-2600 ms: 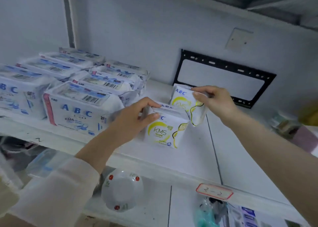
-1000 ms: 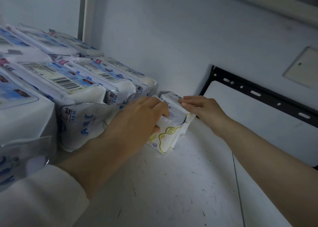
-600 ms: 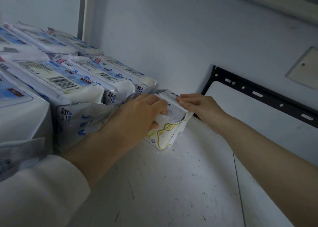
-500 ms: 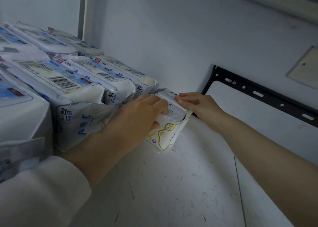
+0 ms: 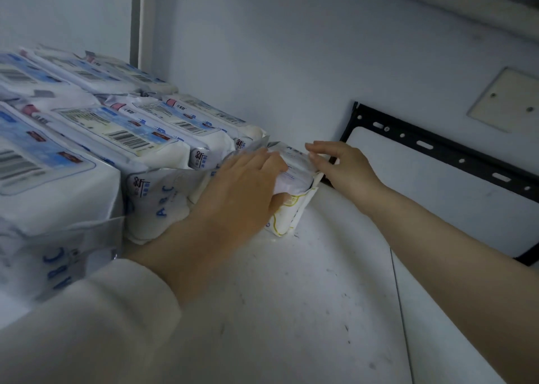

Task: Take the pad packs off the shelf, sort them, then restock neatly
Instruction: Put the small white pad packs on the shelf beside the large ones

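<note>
Small white pad packs with yellow swirls (image 5: 287,213) stand upright on the white shelf (image 5: 291,296), pushed against the stack of large blue-and-white ABC packs (image 5: 151,179) at the left. My left hand (image 5: 242,191) lies over the front and top of the small packs, fingers wrapped on them. My right hand (image 5: 341,168) rests its fingertips on the top right edge of the rear small pack, close to the back wall. How many small packs stand there is hidden by my left hand.
Several large ABC packs (image 5: 58,162) fill the shelf's left side in rows, barcodes up. A black metal bracket (image 5: 443,153) is fixed to the back wall at right, with a blank cover plate (image 5: 507,104) above it. A seam (image 5: 399,310) crosses the shelf at right.
The small packs have been carried from the shelf's front to the back, beside the large packs. In the last half second both hands have pressed them slightly closer to the stack.
</note>
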Motion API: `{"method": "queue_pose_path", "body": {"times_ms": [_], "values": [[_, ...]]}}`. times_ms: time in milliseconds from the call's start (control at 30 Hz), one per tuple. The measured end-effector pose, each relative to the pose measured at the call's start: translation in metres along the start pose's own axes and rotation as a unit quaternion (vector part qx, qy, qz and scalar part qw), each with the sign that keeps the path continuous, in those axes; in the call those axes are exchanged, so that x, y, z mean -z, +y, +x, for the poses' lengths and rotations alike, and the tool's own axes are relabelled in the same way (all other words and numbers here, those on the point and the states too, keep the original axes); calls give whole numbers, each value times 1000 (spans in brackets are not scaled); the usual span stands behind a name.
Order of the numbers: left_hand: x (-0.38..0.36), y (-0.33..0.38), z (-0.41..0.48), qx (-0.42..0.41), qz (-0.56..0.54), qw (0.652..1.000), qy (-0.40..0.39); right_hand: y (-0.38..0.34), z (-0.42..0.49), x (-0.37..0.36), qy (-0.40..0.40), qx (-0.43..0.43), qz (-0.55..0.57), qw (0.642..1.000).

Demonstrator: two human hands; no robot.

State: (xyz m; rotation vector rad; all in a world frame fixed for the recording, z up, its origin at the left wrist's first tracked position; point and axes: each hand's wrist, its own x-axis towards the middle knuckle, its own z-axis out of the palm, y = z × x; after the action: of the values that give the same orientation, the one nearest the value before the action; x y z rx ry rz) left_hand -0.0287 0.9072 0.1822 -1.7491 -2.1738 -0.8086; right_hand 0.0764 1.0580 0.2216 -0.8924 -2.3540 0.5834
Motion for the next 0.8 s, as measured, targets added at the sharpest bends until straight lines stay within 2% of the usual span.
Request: {"method": "queue_pose_path", "body": {"times_ms": [167, 400, 533, 667, 800], "values": [[30, 15, -21, 34, 1, 999, -16, -37, -48, 8, 76, -12, -89, 993], [100, 26, -98, -5, -1, 998, -68, -106, -159, 5, 126, -73, -167, 975], [127, 22, -148, -34, -4, 995, -99, -145, -223, -11, 136, -109, -163, 971], [141, 14, -192, -23, -28, 992, -121, -169, -275, -31, 134, -100, -153, 974], [141, 6, -238, -10, -41, 991, -127, -184, -321, -55, 164, -83, -118, 976]]}}
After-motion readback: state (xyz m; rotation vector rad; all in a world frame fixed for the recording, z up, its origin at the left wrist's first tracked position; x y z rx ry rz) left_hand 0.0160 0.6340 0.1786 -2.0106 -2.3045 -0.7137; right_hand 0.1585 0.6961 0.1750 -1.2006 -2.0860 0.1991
